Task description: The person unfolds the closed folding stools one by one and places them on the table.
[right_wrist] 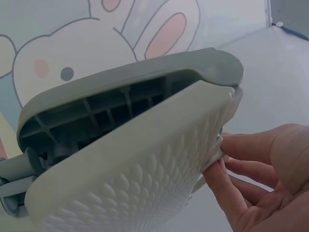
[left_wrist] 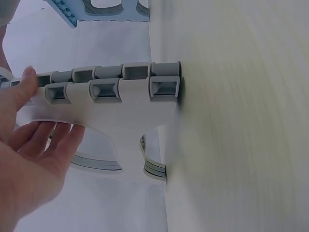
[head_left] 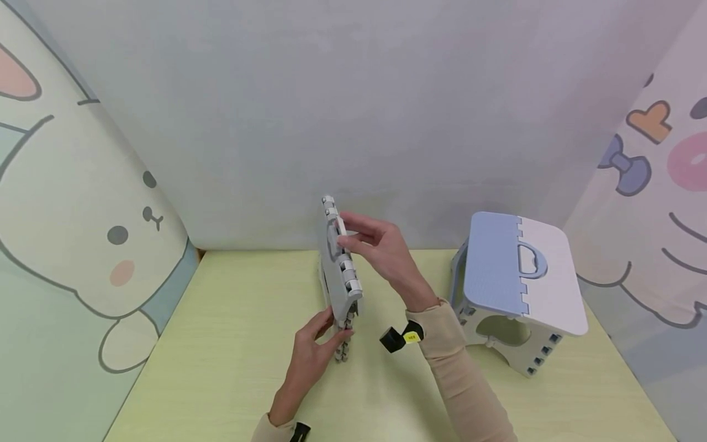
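Note:
A grey and white folding stool (head_left: 333, 273), mostly folded, stands on edge on the table between both hands. My right hand (head_left: 386, 252) pinches the handle at its top edge, thumb on one side and fingers on the other. Lower down and nearer to me, my left hand (head_left: 313, 348) grips a hinged leg panel (left_wrist: 140, 104). In the left wrist view the thumb lies over the hinge row and the fingers curl under the panel. A gap shows between the two seat halves in the right wrist view, where the white half (right_wrist: 145, 164) has a bumpy surface.
A second folding stool (head_left: 491, 264), blue and white, stands unfolded at the right of the pale yellow-green table (head_left: 232, 344). A plain pale wall (head_left: 331, 110) rises behind, with cartoon-printed walls on both sides.

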Tool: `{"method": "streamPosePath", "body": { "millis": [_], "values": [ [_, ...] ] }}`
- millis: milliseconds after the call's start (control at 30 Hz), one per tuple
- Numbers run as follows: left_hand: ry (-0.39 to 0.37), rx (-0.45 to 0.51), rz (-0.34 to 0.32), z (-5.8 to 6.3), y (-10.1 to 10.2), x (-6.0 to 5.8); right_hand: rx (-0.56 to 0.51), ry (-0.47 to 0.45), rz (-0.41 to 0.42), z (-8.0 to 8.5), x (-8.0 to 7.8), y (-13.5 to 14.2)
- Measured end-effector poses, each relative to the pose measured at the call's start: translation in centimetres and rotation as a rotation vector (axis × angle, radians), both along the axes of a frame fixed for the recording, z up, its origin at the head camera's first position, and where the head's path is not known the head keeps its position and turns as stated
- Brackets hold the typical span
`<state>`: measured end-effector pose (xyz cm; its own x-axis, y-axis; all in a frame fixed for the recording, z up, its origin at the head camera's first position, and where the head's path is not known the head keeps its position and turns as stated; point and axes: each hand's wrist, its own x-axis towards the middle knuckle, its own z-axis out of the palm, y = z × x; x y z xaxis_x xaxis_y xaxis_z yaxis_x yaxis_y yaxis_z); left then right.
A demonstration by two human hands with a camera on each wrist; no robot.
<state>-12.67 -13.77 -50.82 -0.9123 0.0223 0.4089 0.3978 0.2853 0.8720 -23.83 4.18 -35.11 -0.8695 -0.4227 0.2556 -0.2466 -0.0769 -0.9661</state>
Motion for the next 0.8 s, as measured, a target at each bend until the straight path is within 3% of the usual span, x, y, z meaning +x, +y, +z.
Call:
{"method": "streamPosePath", "body": {
  "millis": [800],
  "values": [
    [-0.044, 0.052, -0.02, -0.21, 0.68, -0.17, 0.025, 0.046, 0.008, 0.21, 0.38, -0.76]
  ]
}}
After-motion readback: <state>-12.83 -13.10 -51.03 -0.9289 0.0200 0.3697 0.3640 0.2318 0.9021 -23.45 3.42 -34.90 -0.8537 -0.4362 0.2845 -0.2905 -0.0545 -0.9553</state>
